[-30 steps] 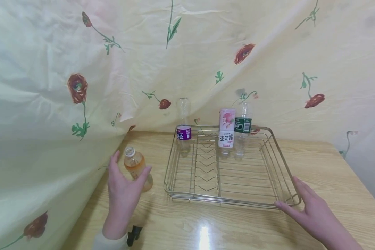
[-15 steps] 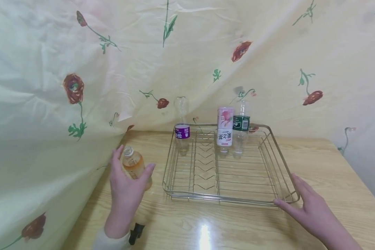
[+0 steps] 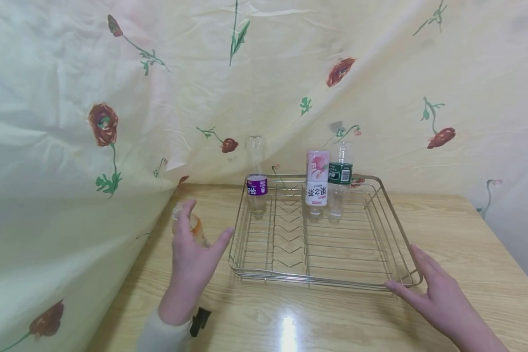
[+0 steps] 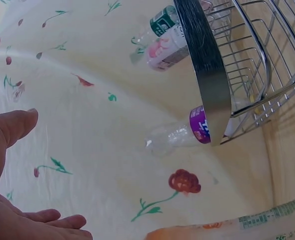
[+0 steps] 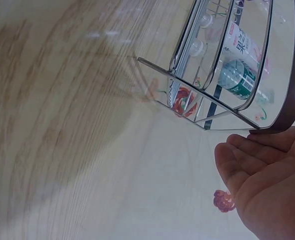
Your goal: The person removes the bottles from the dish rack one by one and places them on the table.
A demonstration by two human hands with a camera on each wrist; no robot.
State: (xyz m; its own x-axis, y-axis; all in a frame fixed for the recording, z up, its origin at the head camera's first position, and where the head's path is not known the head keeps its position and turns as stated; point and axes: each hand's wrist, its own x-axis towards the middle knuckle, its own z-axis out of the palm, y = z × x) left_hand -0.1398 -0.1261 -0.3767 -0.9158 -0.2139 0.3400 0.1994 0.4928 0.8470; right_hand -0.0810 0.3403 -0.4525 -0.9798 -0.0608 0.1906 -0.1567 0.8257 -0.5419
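Note:
My left hand [image 3: 198,264], thumb and fingers spread, is in front of an uncapped bottle of orange drink [image 3: 197,230] on the left side of the table. It partly hides the bottle in the head view; in the left wrist view a gap shows between palm and bottle [image 4: 267,220]. At the near right corner of a metal wire dish rack [image 3: 273,277], my right hand [image 3: 444,298] rests its thumb on the front rim and its fingers along the side. The right wrist view shows those fingers [image 5: 252,155] loosely bent at the rim.
Upside down at the rack's back stand a purple-labelled bottle [image 3: 257,186], a pink and white bottle [image 3: 318,178] and a green-labelled bottle [image 3: 341,173]. A flowered cloth [image 3: 264,88] hangs behind and left of the wooden table [image 3: 334,318].
My left hand has moved right and slightly forward, covering more of the orange drink bottle. The right hand and the rack stay put.

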